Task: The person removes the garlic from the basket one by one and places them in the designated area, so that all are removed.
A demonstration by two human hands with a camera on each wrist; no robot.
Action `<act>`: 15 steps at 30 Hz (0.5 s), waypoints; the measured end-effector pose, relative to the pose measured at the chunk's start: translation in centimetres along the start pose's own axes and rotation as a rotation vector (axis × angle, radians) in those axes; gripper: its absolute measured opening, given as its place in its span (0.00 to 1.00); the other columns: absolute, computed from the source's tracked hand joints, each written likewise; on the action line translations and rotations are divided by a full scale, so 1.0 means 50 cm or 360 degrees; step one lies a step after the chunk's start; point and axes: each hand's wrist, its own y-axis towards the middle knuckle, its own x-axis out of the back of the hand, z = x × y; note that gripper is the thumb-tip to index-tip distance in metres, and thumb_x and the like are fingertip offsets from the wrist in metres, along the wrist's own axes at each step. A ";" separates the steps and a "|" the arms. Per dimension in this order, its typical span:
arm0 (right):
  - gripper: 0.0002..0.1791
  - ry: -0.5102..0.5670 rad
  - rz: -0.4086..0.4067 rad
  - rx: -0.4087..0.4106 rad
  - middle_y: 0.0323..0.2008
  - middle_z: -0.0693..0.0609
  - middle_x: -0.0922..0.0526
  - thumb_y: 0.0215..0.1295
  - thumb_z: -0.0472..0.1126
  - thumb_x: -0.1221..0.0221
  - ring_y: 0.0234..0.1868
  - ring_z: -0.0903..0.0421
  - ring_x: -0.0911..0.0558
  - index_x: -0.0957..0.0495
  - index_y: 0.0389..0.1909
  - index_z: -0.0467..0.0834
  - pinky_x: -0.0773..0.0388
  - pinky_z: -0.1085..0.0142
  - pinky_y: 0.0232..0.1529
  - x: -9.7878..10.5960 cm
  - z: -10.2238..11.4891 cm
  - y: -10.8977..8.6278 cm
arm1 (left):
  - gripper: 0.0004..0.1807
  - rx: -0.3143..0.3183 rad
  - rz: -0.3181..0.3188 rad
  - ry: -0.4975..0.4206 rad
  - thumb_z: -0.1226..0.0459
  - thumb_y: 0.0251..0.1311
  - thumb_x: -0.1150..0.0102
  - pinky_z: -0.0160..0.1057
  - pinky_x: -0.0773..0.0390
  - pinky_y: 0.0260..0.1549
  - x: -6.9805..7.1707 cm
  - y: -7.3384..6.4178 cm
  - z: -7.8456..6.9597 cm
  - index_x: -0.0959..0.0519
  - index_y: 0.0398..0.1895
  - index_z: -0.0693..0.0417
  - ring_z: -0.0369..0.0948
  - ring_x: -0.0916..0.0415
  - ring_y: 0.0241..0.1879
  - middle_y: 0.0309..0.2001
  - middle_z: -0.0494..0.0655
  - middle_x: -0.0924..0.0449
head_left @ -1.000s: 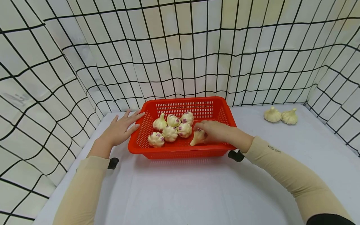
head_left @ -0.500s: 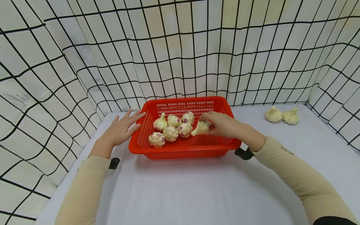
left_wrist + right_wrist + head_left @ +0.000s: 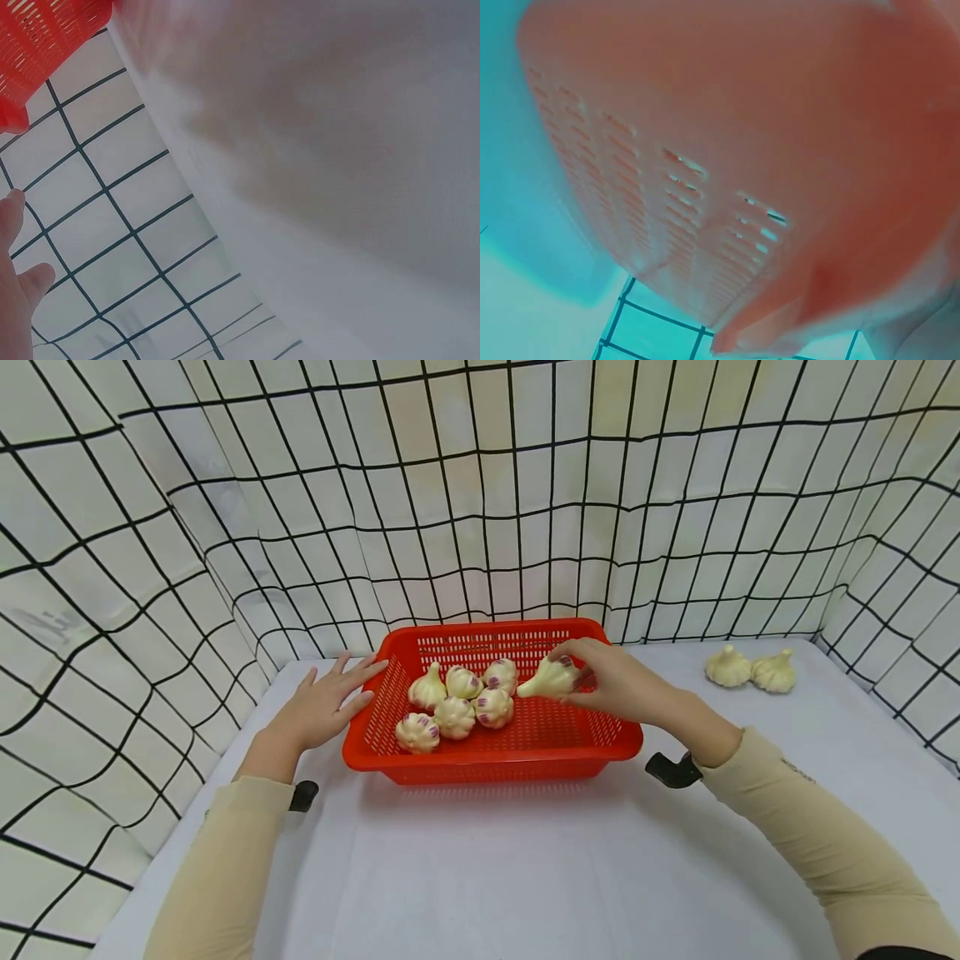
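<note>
My right hand (image 3: 617,681) pinches a garlic bulb (image 3: 553,677) by its purple-streaked root end, raised over the right part of the red plastic basket (image 3: 487,757). The stem of that bulb points left. Several more garlic bulbs (image 3: 454,717) sit grouped in the basket's left half, some showing purple streaks. My left hand (image 3: 321,703) lies with spread, straight fingers at the basket's left rim. In the left wrist view, part of the left hand (image 3: 22,289) shows below the basket's corner (image 3: 45,45). The basket's slotted wall (image 3: 667,112) fills most of the right wrist view.
Two pale garlic bulbs (image 3: 727,667) lie side by side on the white tabletop (image 3: 480,868) at the back right. Black wire grid panels (image 3: 525,510) over white sheeting stand behind the basket and along both sides.
My right hand has lifted the garlic bulb from low in the basket and carried it up and to the right. The left hand and the other bulbs stay put.
</note>
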 end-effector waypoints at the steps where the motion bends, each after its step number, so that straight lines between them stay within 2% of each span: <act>1: 0.31 0.0020 -0.0011 -0.0006 0.57 0.47 0.22 0.60 0.34 0.27 0.48 0.51 0.18 0.26 0.64 0.41 0.16 0.56 0.49 0.001 -0.001 -0.002 | 0.36 -0.0001 0.0001 -0.0001 0.41 0.77 0.62 0.72 0.69 0.70 0.000 0.000 0.000 0.45 0.82 0.44 0.63 0.65 0.79 0.82 0.53 0.54; 8: 0.33 0.0119 -0.0059 -0.0092 0.55 0.46 0.22 0.60 0.34 0.27 0.48 0.49 0.17 0.29 0.66 0.41 0.15 0.54 0.47 0.013 -0.006 -0.017 | 0.37 0.0004 -0.0005 0.0004 0.40 0.77 0.62 0.72 0.69 0.70 -0.003 0.001 0.002 0.45 0.82 0.43 0.62 0.65 0.80 0.82 0.53 0.54; 15: 0.32 0.0209 -0.0126 -0.0110 0.55 0.45 0.22 0.62 0.35 0.28 0.51 0.47 0.17 0.29 0.65 0.41 0.15 0.53 0.49 0.025 -0.018 -0.037 | 0.36 0.0005 -0.0017 -0.0005 0.41 0.77 0.61 0.72 0.69 0.70 -0.003 0.000 0.003 0.44 0.82 0.43 0.62 0.65 0.80 0.82 0.53 0.53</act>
